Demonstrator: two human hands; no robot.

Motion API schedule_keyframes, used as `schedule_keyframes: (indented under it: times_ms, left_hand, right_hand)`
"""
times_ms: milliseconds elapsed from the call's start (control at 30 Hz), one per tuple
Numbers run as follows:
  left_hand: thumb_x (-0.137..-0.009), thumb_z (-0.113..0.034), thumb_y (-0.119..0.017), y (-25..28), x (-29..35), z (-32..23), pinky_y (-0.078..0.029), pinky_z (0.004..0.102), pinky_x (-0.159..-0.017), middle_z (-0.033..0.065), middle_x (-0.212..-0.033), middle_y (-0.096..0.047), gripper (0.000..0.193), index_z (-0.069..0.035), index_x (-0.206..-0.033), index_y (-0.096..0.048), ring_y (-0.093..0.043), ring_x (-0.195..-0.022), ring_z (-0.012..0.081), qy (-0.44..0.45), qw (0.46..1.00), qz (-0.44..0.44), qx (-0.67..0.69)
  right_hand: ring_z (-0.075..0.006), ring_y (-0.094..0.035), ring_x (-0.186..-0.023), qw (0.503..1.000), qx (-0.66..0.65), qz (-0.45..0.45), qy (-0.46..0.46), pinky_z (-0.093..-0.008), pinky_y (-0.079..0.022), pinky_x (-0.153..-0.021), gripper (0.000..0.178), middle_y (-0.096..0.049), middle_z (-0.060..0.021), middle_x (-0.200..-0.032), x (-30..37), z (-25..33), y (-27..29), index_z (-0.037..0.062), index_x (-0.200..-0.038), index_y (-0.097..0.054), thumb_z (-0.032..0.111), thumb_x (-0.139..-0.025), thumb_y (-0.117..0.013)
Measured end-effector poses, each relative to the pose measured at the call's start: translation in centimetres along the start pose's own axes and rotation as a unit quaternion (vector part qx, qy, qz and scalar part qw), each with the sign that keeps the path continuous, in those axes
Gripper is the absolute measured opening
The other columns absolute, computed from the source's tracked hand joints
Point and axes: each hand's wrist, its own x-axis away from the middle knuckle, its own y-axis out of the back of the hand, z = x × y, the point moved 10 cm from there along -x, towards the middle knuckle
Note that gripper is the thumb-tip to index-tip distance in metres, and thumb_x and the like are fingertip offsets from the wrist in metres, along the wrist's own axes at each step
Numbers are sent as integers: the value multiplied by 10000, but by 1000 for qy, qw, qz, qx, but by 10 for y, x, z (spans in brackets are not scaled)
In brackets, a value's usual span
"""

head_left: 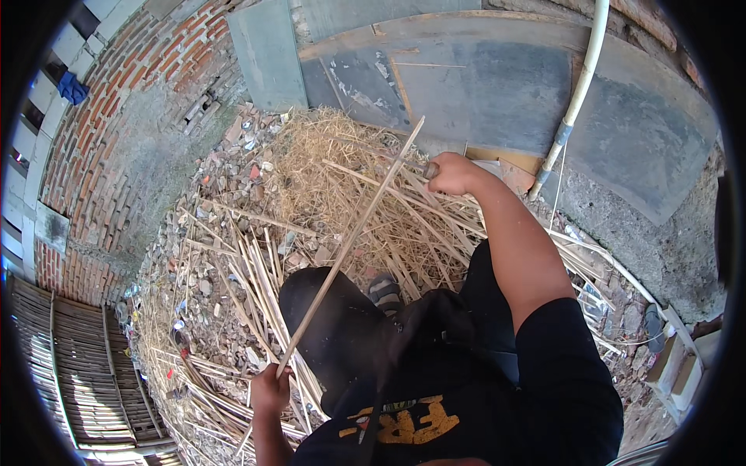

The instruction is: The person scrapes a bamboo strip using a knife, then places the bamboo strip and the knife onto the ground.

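My left hand (271,390), low in the view beside my knee, is closed around the near end of a long bamboo strip (336,268). The strip slants up and away to the right, its far end free in the air. My right hand (451,174) is farther out, wrapped around the handle of what looks like a knife (430,169). Its thin blade points left and passes close to the strip's upper part; whether they touch I cannot tell. Below the blade lies a heap of pale shavings (322,159).
Split bamboo strips (260,268) lie in bundles by my left knee, on rubble ground (206,287). Grey panels (497,93) lean at the back, with a white pipe (579,93) at right. A brick wall (93,163) and a bamboo slat panel (85,365) stand left.
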Motion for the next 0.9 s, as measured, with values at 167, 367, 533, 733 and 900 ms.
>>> schedule_keyframes:
  times_ms: [167,367,533,733,900]
  left_hand:
    - [-946,-245,-660,1,-6,-2,-458,513,-562,224,-639,-607,272,-25,-792,-613,-612,-632,466,11,1000,24,16]
    - [-951,-236,-643,-3,6,3,-460,513,-595,251,-655,-601,279,0,-804,-615,-621,-670,473,53,995,59,56]
    - [-959,-288,-658,-12,1,11,-458,528,-563,227,-619,-595,341,-23,-754,-592,-606,-628,474,34,997,40,52]
    - [-950,-285,-668,-16,8,23,-465,521,-570,236,-622,-594,332,-21,-757,-608,-612,-638,474,47,994,57,79]
    - [-948,-297,-677,-14,6,13,-458,516,-549,229,-604,-584,337,-23,-766,-604,-605,-622,476,31,996,39,78]
  right_hand:
    - [-384,-673,-915,998,37,-36,21,-467,-535,-808,273,-710,-201,-947,1,22,-1,42,-961,-715,200,-746,-660]
    - [-384,-677,-927,993,86,46,63,-468,-544,-805,283,-711,-194,-947,42,88,-9,50,-985,-715,187,-745,-655]
    - [-391,-680,-938,995,-13,-94,-29,-474,-545,-825,283,-715,-184,-955,-6,-20,13,57,-985,-711,186,-743,-644]
    - [-383,-684,-935,994,96,-1,50,-469,-539,-817,311,-716,-184,-961,29,100,-19,68,-1009,-723,185,-727,-665]
    - [-348,-693,-914,998,12,63,12,-441,-541,-817,347,-718,-180,-947,3,40,-22,65,-1024,-728,245,-728,-732]
